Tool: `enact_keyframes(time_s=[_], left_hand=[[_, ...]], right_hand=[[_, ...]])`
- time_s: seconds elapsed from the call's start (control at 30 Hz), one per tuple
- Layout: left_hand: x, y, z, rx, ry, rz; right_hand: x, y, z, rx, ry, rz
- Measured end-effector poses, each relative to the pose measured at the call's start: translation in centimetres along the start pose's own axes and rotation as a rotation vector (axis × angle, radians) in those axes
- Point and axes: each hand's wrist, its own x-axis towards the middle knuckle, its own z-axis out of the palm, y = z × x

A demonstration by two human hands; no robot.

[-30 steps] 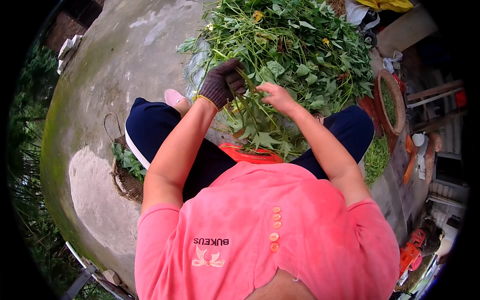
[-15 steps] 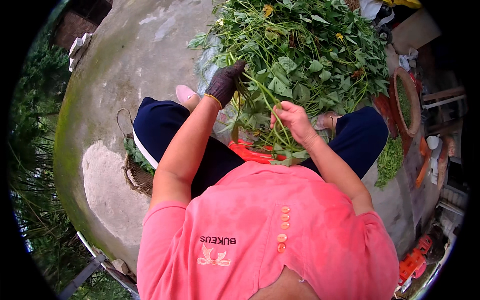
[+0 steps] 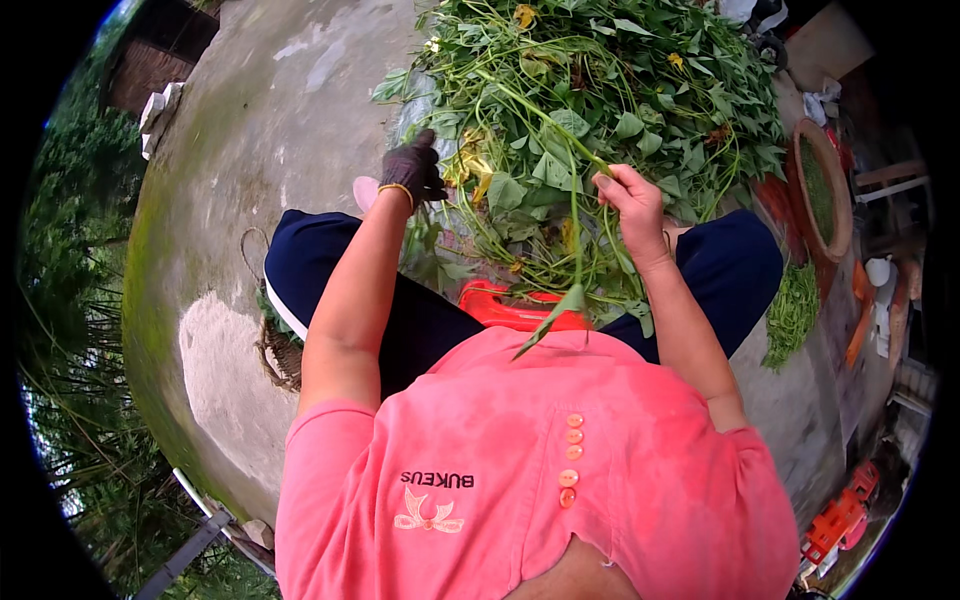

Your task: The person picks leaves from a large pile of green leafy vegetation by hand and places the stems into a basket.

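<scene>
My right hand [image 3: 632, 205], bare, pinches a long green leafy vine [image 3: 555, 128] between thumb and fingers. The vine slants up to the left over the pile, and a leaf on it dangles near my shirt. In a dark knitted glove, my left hand [image 3: 415, 170] is curled round some leafy stems [image 3: 424, 235] that hang below it, beside the pile's left edge. A big heap of green leafy vines [image 3: 640, 110] lies in front of me, with a few yellow leaves among them.
A red plastic thing [image 3: 515, 306] lies between my legs. At left, a woven basket [image 3: 280, 358] holds greens. On the right are a round-rimmed container [image 3: 812, 195], a bunch of thin greens [image 3: 793, 318] and a red plastic item [image 3: 840, 520]. Concrete floor [image 3: 290, 130] lies around me.
My left hand has come down to the left, away from the vine. My right hand has moved right and slightly up, drawing the vine with it.
</scene>
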Motion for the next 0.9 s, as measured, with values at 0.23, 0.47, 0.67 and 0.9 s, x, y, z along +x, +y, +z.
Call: enact_keyframes(time_s=[0.23, 0.47, 0.67, 0.9], left_hand=[[-9.0, -2.0, 9.7, -0.11, -0.475, 0.062], [-9.7, -0.5, 8.9, -0.012, -0.519, 0.092], [-1.8, -3.3, 4.8, 0.032, -0.118, 0.171], [-10.0, -2.8, 9.8, -0.144, -0.859, 0.109]], right_hand=[[0.2, 2.8, 2.8, -0.299, -0.102, -0.279], [0.2, 2.2, 2.5, -0.468, -0.02, -0.39], [-0.8, -0.5, 3.2, -0.449, 0.012, -0.34], [0.7, 3.3, 2.0, 0.085, -0.243, 0.333]])
